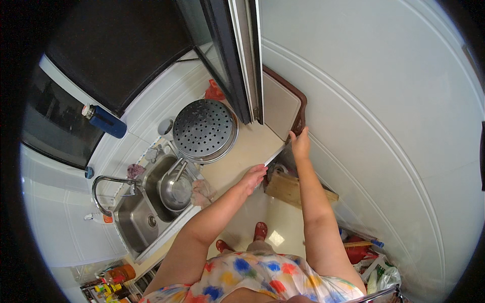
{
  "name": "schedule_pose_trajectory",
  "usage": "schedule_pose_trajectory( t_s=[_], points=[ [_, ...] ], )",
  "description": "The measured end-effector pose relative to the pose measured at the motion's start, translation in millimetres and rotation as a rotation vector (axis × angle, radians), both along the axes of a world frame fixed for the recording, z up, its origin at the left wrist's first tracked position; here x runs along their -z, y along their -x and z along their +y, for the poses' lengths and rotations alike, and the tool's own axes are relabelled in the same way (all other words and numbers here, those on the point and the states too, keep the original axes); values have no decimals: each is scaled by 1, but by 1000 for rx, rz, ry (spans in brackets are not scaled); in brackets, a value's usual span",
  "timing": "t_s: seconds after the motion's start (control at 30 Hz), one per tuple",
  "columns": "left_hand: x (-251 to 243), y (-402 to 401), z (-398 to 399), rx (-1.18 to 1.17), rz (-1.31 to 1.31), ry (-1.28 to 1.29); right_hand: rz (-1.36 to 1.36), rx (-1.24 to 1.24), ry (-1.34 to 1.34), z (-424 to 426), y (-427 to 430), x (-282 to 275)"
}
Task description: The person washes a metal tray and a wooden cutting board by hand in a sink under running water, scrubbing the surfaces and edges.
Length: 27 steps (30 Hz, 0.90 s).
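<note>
My right hand (300, 144) reaches to the wall side, its thumb and fingers around the near corner of a beige board with a brown rim (282, 104). That board sits against the white wall at the end of the countertop (231, 151), partly hidden behind an open window sash (246, 68). My left hand (254, 180) has its fingers stretched out at the countertop's front edge and appears to hold nothing. Left of it on the counter stands a perforated metal steamer pot (204, 128). A beige cloth (202, 193) hangs over the front edge by the sink.
A double steel sink (132, 223) holds a metal pan (176, 189) beneath a curved faucet (102, 185). A blue bottle (109, 120) stands by the window. A wooden board (288, 189) is below the counter, near my right forearm. Bottles (117, 274) and bags (388, 278) flank me.
</note>
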<state>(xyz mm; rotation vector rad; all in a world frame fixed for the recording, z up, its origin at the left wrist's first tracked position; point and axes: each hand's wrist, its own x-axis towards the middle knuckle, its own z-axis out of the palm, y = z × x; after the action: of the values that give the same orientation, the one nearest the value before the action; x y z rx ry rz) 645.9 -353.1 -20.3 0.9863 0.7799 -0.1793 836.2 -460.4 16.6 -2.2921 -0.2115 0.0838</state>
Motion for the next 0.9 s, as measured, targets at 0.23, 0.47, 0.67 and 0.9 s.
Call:
schedule_pose_trajectory(
  t_s=[0.23,0.47,0.67,0.9],
  points=[
    [6,11,-15,-2,-26,-60,-263,-39,-326,-55,7,59],
    [39,65,-34,64,137,-113,-123,-304,293,-190,72,204],
    [65,81,-55,88,216,-62,-166,-355,401,-201,64,242],
    [62,96,-52,122,266,-79,-206,-341,539,-162,61,241]
  ],
)
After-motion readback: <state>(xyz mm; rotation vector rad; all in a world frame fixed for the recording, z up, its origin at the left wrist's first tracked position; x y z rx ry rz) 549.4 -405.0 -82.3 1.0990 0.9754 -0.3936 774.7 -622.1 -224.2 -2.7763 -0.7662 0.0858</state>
